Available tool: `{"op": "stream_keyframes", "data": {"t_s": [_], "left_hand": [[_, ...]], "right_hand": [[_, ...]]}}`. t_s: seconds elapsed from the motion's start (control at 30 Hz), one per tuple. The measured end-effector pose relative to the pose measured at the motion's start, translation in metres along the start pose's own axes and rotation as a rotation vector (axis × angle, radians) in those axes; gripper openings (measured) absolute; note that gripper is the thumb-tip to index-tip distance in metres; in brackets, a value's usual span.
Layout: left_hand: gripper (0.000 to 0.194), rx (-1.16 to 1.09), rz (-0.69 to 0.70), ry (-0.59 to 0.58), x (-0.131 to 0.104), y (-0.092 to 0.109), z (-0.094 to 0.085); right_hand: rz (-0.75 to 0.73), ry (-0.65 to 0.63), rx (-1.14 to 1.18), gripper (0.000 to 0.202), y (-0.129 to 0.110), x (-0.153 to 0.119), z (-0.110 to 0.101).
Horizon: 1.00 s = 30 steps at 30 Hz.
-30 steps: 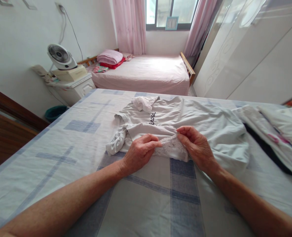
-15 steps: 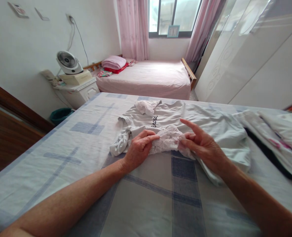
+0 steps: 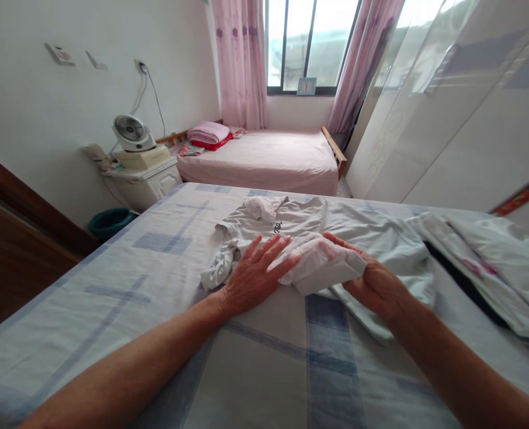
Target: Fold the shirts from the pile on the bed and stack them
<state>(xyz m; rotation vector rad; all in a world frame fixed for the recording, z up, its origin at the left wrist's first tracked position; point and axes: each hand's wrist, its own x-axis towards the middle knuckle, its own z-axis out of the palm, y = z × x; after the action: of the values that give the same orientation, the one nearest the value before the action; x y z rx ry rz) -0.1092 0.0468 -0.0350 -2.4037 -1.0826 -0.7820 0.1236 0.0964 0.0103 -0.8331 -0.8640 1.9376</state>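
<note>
Bright daylight fills the window (image 3: pixel 296 52) between pink curtains (image 3: pixel 241 71).

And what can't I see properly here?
In the head view:
- Right hand: some fingers hidden behind the white lacy cloth.
- Clothes pile: cut off by the right edge.
- Blue frame: too small to read.
- Bin: lower part hidden by the patterned sheet.

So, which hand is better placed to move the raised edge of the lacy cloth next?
Probably the right hand: it already holds that edge of the lacy cloth, while the left hand lies spread open at the cloth's other end.
</note>
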Motion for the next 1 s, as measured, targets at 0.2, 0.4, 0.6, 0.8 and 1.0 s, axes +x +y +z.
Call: {"op": "stream_keyframes", "data": {"t_s": [0.2, 0.4, 0.6, 0.8, 1.0], "left_hand": [[0.023, -0.096, -0.043, 0.173, -0.002, -0.004, -0.002], [0.015, -0.393, -0.148, 0.209, -0.001, 0.003, -0.010], [0.021, -0.653, -0.315, 0.196, 0.006, 0.023, -0.018], [0.021, -0.952, -0.712, 0.092, 0.021, 0.029, -0.022], [0.028, -1.012, -0.808, 0.034, 0.016, 0.028, -0.025]], "right_hand": [[0.041, 0.005, 0.057, 0.035, 0.001, 0.003, -0.002], [0.048, -0.004, -0.019, 0.035, 0.013, 0.003, -0.008], [0.017, -0.091, -0.251, 0.058, 0.025, -0.023, 0.001], [0.090, -0.005, -0.200, 0.046, 0.008, -0.040, 0.007], [0.130, 0.100, -0.043, 0.026, 0.006, -0.044, 0.003]]}}
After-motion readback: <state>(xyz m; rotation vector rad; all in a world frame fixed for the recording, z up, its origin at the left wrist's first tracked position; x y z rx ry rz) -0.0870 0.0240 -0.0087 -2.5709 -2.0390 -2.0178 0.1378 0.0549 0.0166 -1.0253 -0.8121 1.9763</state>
